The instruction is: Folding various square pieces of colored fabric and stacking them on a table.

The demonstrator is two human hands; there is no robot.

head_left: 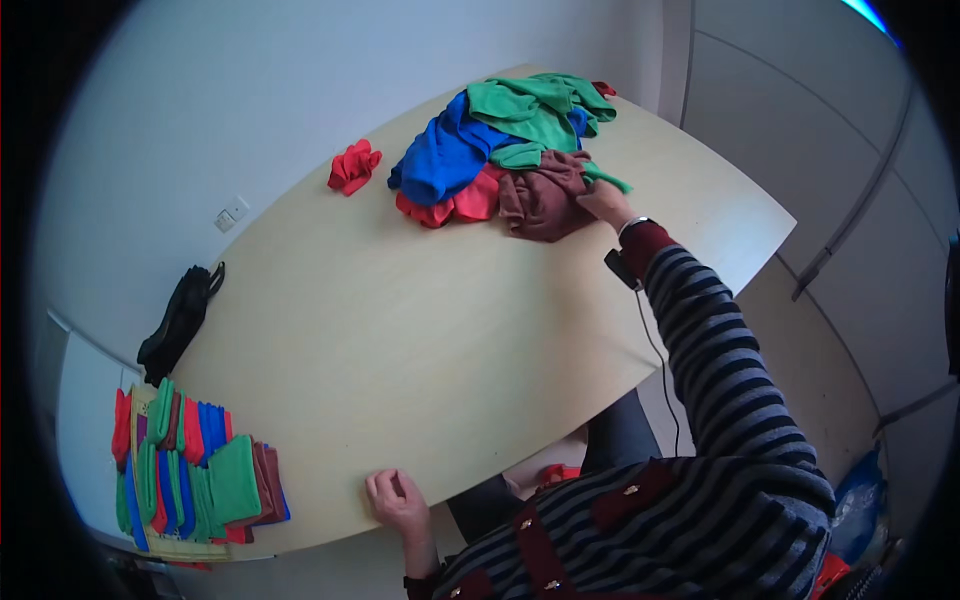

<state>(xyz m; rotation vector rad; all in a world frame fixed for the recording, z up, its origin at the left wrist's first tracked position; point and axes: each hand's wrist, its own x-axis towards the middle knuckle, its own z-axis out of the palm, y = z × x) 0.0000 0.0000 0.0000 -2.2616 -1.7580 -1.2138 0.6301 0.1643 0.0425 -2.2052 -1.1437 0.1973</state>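
Observation:
At the far side of the table, my right hand (603,203) is stretched out with its fingers closed on the right edge of a crumpled brown cloth (545,200). That cloth lies at the front of a loose heap, against a green cloth (525,105), a blue cloth (445,150) and a red cloth (455,203). My left hand (398,500) rests at the near table edge, fingers curled in and nothing visible in them. To its left are rows of folded cloths (235,478) in green, blue, red and brown.
A single crumpled red cloth (354,167) lies left of the heap. A black pouch (178,322) sits at the table's left edge by the wall. A small black device (620,268) with a cable hangs near my right wrist. The pale tabletop (400,320) lies between heap and folded stacks.

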